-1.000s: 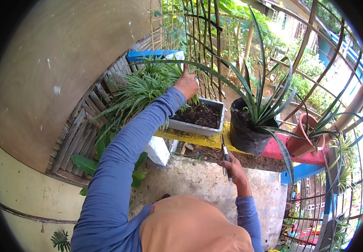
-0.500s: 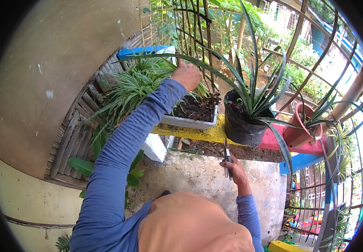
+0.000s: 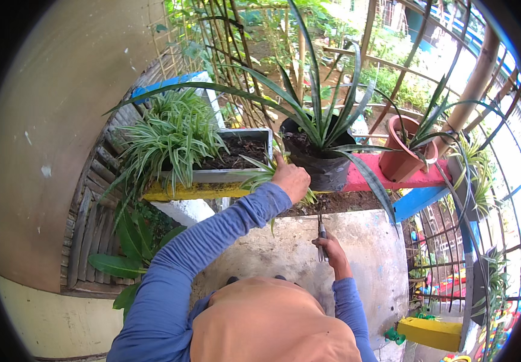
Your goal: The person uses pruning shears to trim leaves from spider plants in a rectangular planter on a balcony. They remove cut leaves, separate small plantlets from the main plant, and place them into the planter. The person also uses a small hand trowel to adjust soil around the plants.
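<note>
My left hand (image 3: 292,181) is closed round a clump of spider plant (image 3: 259,174), its green and white striped leaves sticking out on both sides of the fingers. It is in front of a black plastic grow bag (image 3: 318,166) with a long-leaved plant. Lower and to the right, my right hand (image 3: 331,246) grips pruning shears (image 3: 322,236) with narrow blades pointing away from me. Left of my left hand stands a rectangular planter (image 3: 212,175): bushy spider plant (image 3: 173,133) fills its left part, and dark soil (image 3: 241,151) lies bare at its right.
The pots stand on a ledge painted yellow (image 3: 203,190) and pink (image 3: 366,175). A terracotta-coloured pot (image 3: 400,160) sits on the right. Behind rises a fence of thin sticks (image 3: 227,54). A plain wall (image 3: 61,120) bounds the left, with concrete floor (image 3: 272,247) below.
My left hand has come away from above the planter, rightward and nearer to me, with the spider plant clump in it. The view has shifted; my right hand still holds the shears low down.
</note>
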### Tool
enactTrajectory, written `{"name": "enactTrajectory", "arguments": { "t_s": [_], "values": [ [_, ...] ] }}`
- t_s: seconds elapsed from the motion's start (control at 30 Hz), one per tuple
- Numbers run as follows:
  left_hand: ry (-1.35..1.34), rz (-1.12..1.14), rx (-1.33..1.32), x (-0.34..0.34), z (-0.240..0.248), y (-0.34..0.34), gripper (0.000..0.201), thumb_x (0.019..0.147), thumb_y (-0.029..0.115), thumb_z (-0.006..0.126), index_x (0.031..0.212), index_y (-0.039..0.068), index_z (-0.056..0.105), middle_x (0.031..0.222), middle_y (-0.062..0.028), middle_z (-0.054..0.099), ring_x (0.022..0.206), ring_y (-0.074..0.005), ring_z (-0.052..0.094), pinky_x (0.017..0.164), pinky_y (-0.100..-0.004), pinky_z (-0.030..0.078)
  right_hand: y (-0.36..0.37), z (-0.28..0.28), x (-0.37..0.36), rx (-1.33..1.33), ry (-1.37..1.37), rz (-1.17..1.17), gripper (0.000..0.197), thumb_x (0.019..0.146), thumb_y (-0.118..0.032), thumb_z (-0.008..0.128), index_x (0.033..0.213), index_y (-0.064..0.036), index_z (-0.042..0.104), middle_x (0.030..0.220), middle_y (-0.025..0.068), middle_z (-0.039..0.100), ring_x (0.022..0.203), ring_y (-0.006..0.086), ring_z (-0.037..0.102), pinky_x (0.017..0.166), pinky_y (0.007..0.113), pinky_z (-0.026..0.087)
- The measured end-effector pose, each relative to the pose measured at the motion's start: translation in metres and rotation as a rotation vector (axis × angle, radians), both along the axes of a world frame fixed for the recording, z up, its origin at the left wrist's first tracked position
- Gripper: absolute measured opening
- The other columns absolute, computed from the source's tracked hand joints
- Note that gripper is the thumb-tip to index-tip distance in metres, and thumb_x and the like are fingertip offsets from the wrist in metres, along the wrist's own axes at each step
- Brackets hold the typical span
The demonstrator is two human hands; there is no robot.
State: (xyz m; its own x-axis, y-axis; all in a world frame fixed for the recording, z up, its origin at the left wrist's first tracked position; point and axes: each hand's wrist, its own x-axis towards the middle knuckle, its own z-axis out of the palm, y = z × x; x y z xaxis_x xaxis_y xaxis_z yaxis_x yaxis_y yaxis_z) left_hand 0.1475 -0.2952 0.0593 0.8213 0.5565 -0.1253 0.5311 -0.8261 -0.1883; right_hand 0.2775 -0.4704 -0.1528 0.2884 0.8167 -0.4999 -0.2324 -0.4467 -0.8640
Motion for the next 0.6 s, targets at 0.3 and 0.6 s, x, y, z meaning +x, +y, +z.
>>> {"name": "enactTrajectory", "arguments": {
  "t_s": [0.3,0.6],
  "values": [
    [-0.610,0.294,-0.583,0.140,-0.137,-0.027,0.032,0.076,0.036,0.070,0.098,0.013,0.070,0.100,-0.0152,0.068,0.098,-0.0317,0.064,0.088,-0.0472,0.046,-0.107,-0.016,0.037,-0.055,0.103,-0.398,0.024,0.068,-0.009,0.068,0.089,-0.0057,0.056,0.070,-0.0003,0.050,0.063,0.0107,0.045,0.057,0.026,0.035],
    [-1.216,0.925,-1.074,0.276,-0.228,-0.001,0.061,0.075,0.026,0.077,0.122,-0.003,0.052,0.121,-0.0226,0.057,0.111,-0.0319,0.056,0.094,-0.0402,0.041,-0.154,-0.024,0.042,-0.152,-0.146,-0.521,0.063,0.068,-0.009,0.068,0.129,-0.0024,0.050,0.081,0.0052,0.058,0.074,0.0168,0.056,0.067,0.030,0.045]
  ]
}}
